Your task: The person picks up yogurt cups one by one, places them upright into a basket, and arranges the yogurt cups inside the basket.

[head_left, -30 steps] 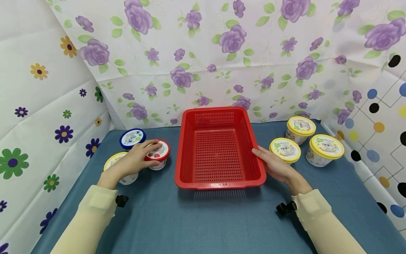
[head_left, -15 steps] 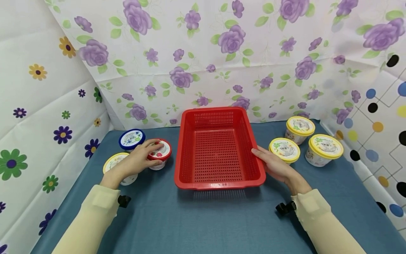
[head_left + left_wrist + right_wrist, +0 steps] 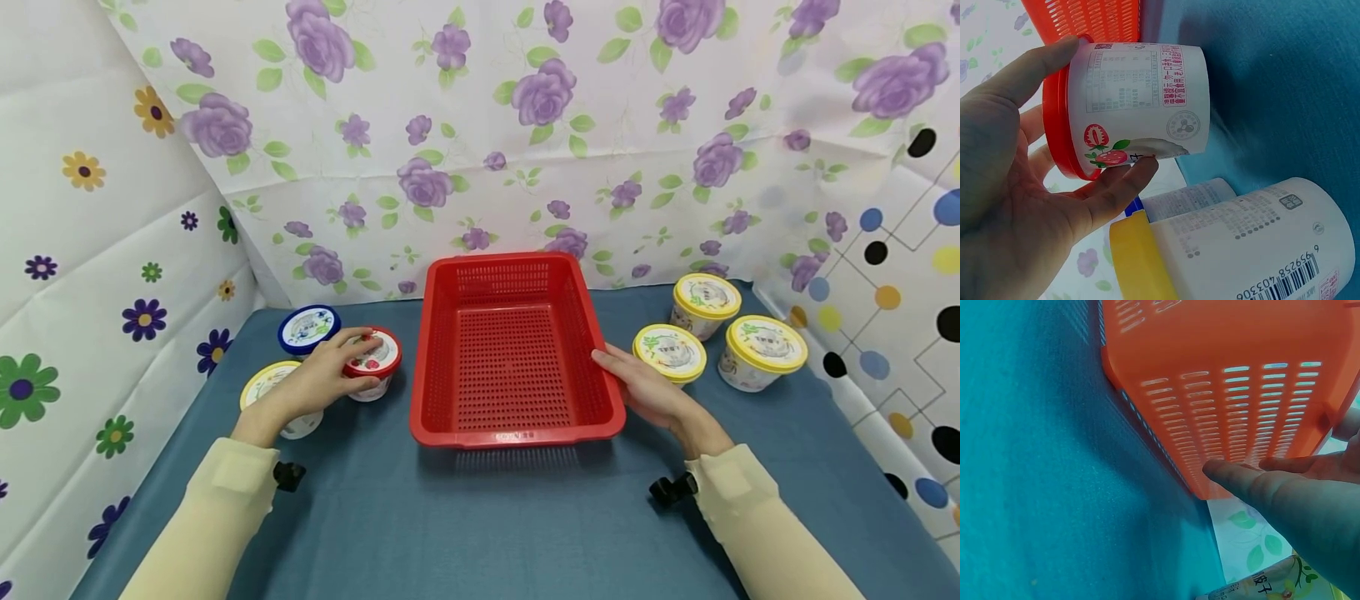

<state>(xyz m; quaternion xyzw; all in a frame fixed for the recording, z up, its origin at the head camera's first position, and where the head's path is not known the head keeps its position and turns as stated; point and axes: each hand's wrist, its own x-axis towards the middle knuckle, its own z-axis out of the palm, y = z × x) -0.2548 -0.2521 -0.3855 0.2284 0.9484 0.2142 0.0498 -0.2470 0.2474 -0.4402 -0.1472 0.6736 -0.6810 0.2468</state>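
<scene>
In the head view, my left hand (image 3: pixel 318 377) holds a tub with a red lid (image 3: pixel 373 353) from above. The left wrist view shows the thumb on one side of this white, strawberry-printed tub (image 3: pixel 1141 100) and curled fingers on the other. My right hand (image 3: pixel 651 390) grips the right side of a red plastic basket (image 3: pixel 517 437), thumb over the rim. Seen from the right wrist, the fingers (image 3: pixel 1241 478) lie against the basket's slotted outer wall (image 3: pixel 1229 412). Nothing lies in the basket.
Left of the red-lidded tub stand a blue-lidded tub (image 3: pixel 309 327) and a yellow-lidded tub (image 3: pixel 266 382), partly behind my left hand. Beyond my right hand are three yellow-lidded tubs, the nearest tub (image 3: pixel 670 352) close to my fingers. Blue cloth (image 3: pixel 465 533) covers the table; patterned curtains surround it.
The view has shifted slightly. Both hands keep their hold, and the basket and tubs show no clear movement on the table.
</scene>
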